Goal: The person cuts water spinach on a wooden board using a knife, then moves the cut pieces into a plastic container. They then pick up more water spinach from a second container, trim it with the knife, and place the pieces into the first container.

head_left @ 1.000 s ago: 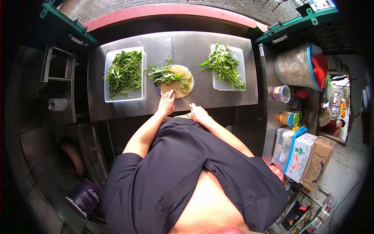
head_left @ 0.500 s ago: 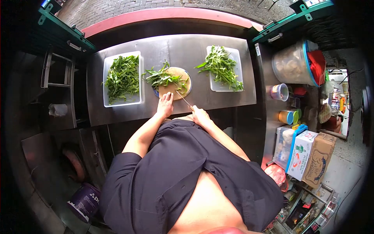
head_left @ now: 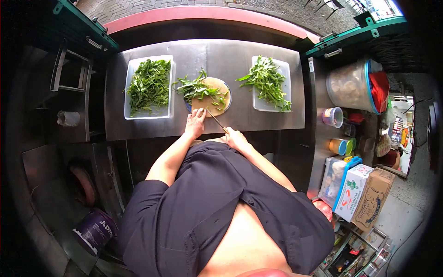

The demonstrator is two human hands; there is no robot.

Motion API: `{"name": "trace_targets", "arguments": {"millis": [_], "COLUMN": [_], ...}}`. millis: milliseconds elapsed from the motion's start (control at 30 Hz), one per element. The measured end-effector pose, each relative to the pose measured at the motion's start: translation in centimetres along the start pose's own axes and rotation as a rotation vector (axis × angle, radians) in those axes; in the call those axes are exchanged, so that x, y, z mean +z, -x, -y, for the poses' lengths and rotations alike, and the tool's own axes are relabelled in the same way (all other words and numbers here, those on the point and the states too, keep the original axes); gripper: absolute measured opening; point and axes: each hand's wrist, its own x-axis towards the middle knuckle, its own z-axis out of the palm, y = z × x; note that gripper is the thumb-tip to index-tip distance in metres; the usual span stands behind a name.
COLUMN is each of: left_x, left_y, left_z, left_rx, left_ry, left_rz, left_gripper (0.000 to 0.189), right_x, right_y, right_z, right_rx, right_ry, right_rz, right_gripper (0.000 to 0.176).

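A round wooden cutting board (head_left: pixel 220 107) lies on the steel table, with a pile of leafy greens (head_left: pixel 196 88) and a few cut stems on it. My right hand (head_left: pixel 236 138) is closed around the handle of a knife (head_left: pixel 214 118), whose blade slants over the board's near part. My left hand (head_left: pixel 195 121) lies at the board's near edge, fingers stretched forward and fingertips close to the knife tip. To the left stands a clear plastic tray (head_left: pixel 171 92) full of cut greens. Another clear tray (head_left: pixel 287 76) on the right holds longer greens.
The steel table (head_left: pixel 152 129) spans the front, with a pink ledge (head_left: pixel 207 13) beyond it. On the right counter are a large tub (head_left: pixel 348 85), small containers (head_left: pixel 332 117), a blue-lidded box (head_left: pixel 333 182) and cardboard boxes (head_left: pixel 369 203). A purple bucket (head_left: pixel 94 231) stands lower left.
The whole view has shifted slightly, so the table and trays sit a little further right. Both hands and the knife stay in nearly the same place at the board.
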Motion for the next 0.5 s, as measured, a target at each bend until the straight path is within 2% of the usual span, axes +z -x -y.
{"name": "trace_targets", "arguments": {"millis": [300,500], "left_x": [-0.7,-0.2], "left_y": [0.5,0.4], "left_z": [-0.2,0.9], "left_rx": [0.015,0.043], "left_ry": [-0.008,0.007], "left_rz": [0.002,0.016], "left_gripper": [0.069,0.071], "right_x": [-0.3,0.1], "right_y": [0.0,-0.2], "right_z": [1.1,1.1], "right_rx": [-0.001,0.046], "right_ry": [0.069,0.074], "right_rz": [-0.002,0.069], "right_gripper": [0.027,0.026]}}
